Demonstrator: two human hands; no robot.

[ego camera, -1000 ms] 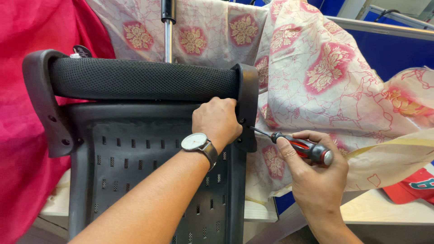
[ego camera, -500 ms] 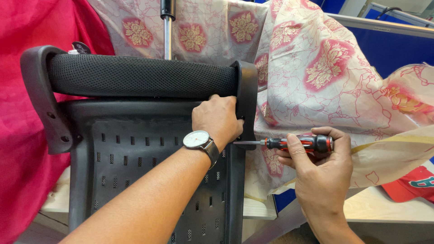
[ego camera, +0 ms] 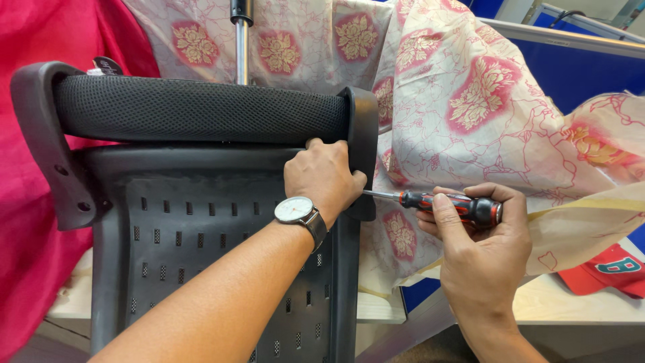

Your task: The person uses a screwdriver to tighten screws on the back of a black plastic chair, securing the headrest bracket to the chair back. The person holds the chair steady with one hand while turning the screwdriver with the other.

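Left hand (ego camera: pixel 324 176) grips the chair bracket (ego camera: pixel 361 144) (wrist bent); right hand (ego camera: pixel 480 249) clasps the level screwdriver (ego camera: pixel 443 203).

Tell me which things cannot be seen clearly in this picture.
- Head view: the screwdriver tip and any screw are hidden behind the left hand.
- The chair part is cut off by the bottom edge.
- The red garment is cut off by the right edge.
- The metal rod runs past the top edge.
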